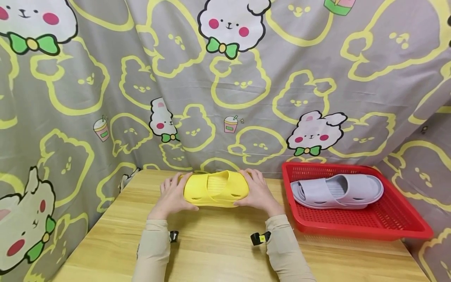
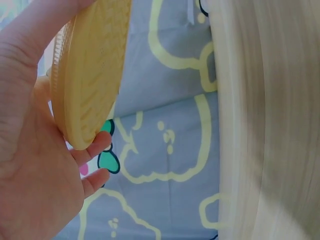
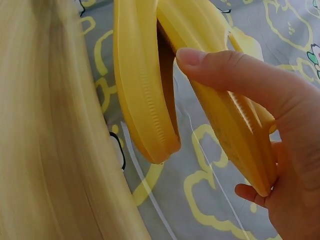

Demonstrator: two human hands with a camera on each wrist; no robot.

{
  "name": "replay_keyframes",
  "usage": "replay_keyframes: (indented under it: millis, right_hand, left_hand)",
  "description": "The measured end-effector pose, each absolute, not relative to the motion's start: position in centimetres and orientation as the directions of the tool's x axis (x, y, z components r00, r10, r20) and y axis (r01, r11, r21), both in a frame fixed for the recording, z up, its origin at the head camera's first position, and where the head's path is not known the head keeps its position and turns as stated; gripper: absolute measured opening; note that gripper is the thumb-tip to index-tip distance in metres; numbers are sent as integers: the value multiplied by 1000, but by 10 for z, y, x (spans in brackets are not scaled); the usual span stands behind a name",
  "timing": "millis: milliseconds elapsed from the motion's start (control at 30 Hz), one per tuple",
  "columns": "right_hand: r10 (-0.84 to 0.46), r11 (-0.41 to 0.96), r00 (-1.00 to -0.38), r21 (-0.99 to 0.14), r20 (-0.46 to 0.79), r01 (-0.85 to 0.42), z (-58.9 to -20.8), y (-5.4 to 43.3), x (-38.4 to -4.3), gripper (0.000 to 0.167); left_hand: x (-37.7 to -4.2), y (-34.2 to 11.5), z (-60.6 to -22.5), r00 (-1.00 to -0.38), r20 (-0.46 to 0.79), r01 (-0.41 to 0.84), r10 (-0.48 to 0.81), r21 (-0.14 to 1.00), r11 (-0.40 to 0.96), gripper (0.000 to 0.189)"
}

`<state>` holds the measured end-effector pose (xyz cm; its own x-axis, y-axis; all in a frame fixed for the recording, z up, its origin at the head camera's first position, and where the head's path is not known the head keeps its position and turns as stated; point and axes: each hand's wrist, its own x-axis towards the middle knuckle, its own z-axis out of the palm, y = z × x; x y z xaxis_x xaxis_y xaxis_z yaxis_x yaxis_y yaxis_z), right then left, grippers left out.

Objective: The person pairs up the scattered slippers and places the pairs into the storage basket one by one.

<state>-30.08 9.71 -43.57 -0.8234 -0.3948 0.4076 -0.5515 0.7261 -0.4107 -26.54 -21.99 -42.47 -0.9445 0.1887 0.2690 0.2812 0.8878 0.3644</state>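
Observation:
Both hands hold a pair of yellow slippers [image 1: 197, 190] above the far part of the wooden table, near the curtain. My left hand [image 1: 173, 197] grips the left end, thumb on the near side and fingers behind. At the right end, my right hand [image 1: 258, 194] holds on the same way. The right wrist view shows two slippers: the lower slipper [image 3: 142, 90] hangs nearer the table, and the upper slipper [image 3: 225, 120] lies between thumb and fingers, a gap opening between them. A patterned yellow sole [image 2: 100, 70] faces the table side in the left wrist view.
A red perforated basket [image 1: 352, 229] stands on the table's right side, with grey slippers [image 1: 317, 192] inside. The wooden table [image 1: 211, 250] reaches back to a grey curtain [image 1: 197, 86] printed with cartoon animals. A black wrist-camera piece [image 1: 260, 238] juts inward from the right sleeve.

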Motion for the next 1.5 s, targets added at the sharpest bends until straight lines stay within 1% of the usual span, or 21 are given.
replay_keyframes:
  millis: [300, 633, 867, 1100, 1267, 1500]
  right_hand:
    - [-387, 726, -813, -400, 436, -559, -434, 100, -300, 105]
    - [-371, 731, -815, -402, 445, -552, -431, 101, -298, 105]
    - [-360, 741, -825, -403, 437, -537, -426, 101, -296, 103]
    - [-368, 740, -800, -371, 474, -560, -414, 101, -296, 103]
    - [-372, 759, -797, -338, 476, -557, -404, 106, -295, 102]
    - [-372, 746, -796, -358, 477, -562, -390, 116, -288, 99]
  left_hand:
    - [-265, -219, -421, -951, 249, 273, 186, 387, 881, 126]
    - [-264, -225, -421, -954, 242, 264, 176, 407, 874, 126]
    - [-261, -230, -420, -942, 286, 284, 174, 412, 866, 124]
    - [-260, -234, -415, -925, 350, 296, 147, 422, 857, 122]
    - [-258, -238, -407, -920, 372, 292, 122, 444, 847, 121]
    - [-256, -242, -404, -917, 382, 292, 115, 446, 846, 116]
